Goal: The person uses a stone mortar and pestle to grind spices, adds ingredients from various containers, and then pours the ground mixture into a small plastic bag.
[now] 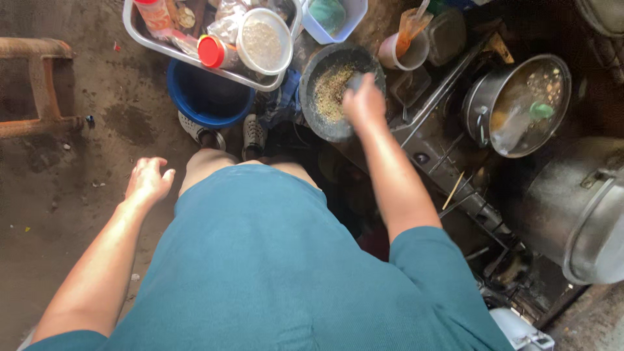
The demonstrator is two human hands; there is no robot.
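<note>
Stone mortar (325,123), a dark round bowl, sits low in front of the person, just beyond the knees and beside the edge of a grimy stove (442,149); a coarse, pale tan ground mixture (331,88) lies inside it. Over its right rim the right hand (364,104) is curled shut around a small grey pestle (354,80), whose tip shows just above the knuckles and meets the mixture; the hand is a little blurred. Well apart, the left hand (148,181) hangs out to the side above the bare dirt floor (78,195) with its fingers loosely spread, holding and touching nothing. Just left of the mortar stands a blue bucket (208,97), and a metal tray (140,29) rests partly over it, carrying a red-capped bottle (214,52), a round lidded tub (263,42) and some plastic bags. Behind the mortar are a pale square tub (338,19) and a cup (406,55) with an orange bag in it. To the right, on the stove, an open steel pot (520,104) holds cloudy broth, and a larger steel pot (578,208) stands nearer. A rusty stool frame (39,84) is at far left.
</note>
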